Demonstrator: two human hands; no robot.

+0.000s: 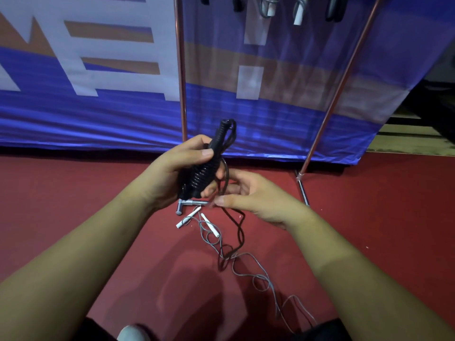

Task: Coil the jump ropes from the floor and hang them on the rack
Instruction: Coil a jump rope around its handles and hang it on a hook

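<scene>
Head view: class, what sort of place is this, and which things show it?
Probably a sports hall or gym: a red sports floor, a blue printed banner along the wall, and a metal rack with coiled jump ropes hanging at its top.

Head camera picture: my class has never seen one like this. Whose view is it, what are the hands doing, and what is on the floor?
The camera sits on a person's head, looking forward and down at their own work. The left hand grips a black jump rope, its cord partly wound round the handles. The right hand pinches the loose cord, which trails to the red floor. A grey jump rope with white handles lies tangled there. Behind stands the metal rack, with other ropes hung at its top.
</scene>
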